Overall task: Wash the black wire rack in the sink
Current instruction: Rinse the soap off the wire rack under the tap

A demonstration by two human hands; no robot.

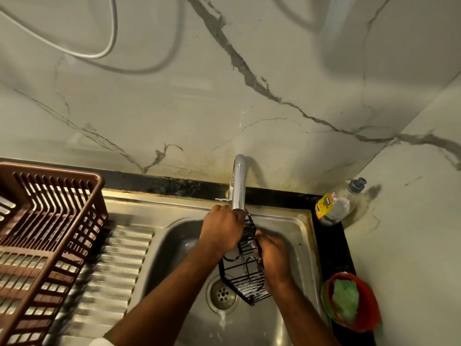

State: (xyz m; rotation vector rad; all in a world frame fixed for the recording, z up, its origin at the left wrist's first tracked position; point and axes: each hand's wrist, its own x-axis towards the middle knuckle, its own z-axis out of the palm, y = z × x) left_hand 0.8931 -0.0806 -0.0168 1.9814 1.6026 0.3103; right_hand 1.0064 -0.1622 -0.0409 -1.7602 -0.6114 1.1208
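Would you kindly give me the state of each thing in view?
black wire rack: tilted over the sink basin, held by both hands
left hand: grips the rack's top end
right hand: grips the rack's side
tap: spout above the rack; flow unclear
soap bottle: lying tilted, capped
red bowl: holds a green scrubber

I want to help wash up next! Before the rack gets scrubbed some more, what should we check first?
1. Black wire rack held over the sink: ok.
2. Left hand grips the rack's top: ok.
3. Right hand holds its side: ok.
4. Rack under the tap: ok.
5. Water running: cannot tell.
6. Green scrubber close by in the red bowl: ok.
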